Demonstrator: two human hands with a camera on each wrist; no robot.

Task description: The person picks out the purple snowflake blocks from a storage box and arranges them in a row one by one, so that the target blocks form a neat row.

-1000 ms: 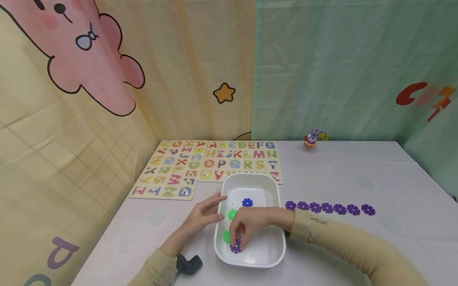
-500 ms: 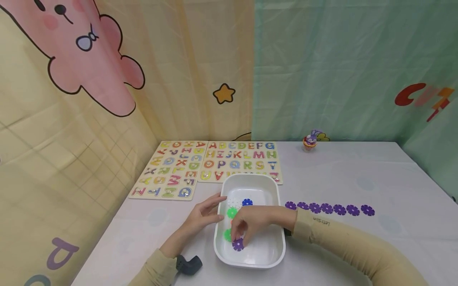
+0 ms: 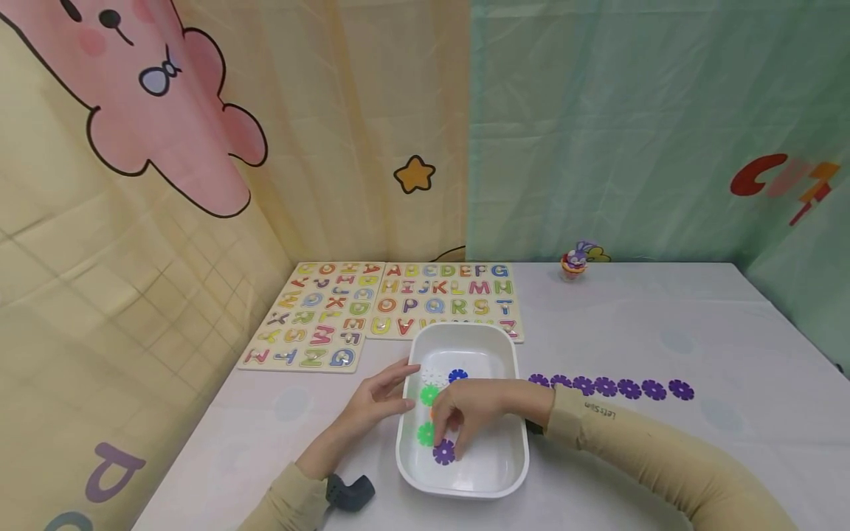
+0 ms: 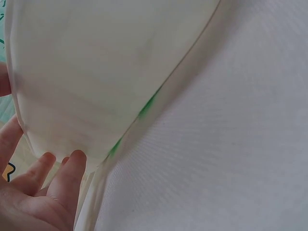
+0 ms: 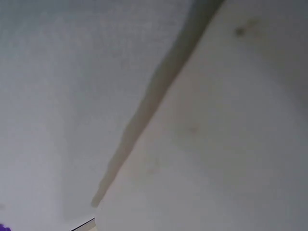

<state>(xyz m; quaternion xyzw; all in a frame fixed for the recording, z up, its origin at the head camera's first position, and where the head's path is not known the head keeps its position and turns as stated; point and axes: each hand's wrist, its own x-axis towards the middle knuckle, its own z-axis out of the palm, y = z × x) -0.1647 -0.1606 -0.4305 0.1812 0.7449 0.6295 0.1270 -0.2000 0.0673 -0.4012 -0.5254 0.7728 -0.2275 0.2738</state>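
A white plastic tray (image 3: 462, 492) holds several flower-shaped snowflake discs. My right hand (image 3: 474, 405) reaches into it, thumb and finger pinching a purple snowflake disc (image 3: 444, 452) near the tray's front. Left of that hand lie two green discs, one farther back (image 3: 429, 394) and a nearer green disc (image 3: 426, 434). An orange disc (image 3: 433, 415) is mostly hidden by the fingers. Behind are a blue disc (image 3: 457, 376) and white discs (image 3: 433, 377). My left hand (image 3: 375, 394) rests its fingertips on the tray's left side; the left wrist view shows fingers (image 4: 70, 180) against the outer wall.
Several purple discs (image 3: 606, 386) form a row on the table to the tray's right. Two alphabet puzzle boards, left (image 3: 302, 317) and right (image 3: 445, 295), lie behind the tray. A rabbit figurine (image 3: 575, 262) stands at the back edge. Printed curtains (image 3: 332, 147) enclose the table.
My right hand has shifted slightly right and away from me with the purple disc, showing more of the nearer green disc and a bit of the orange one. The left hand has stayed put.
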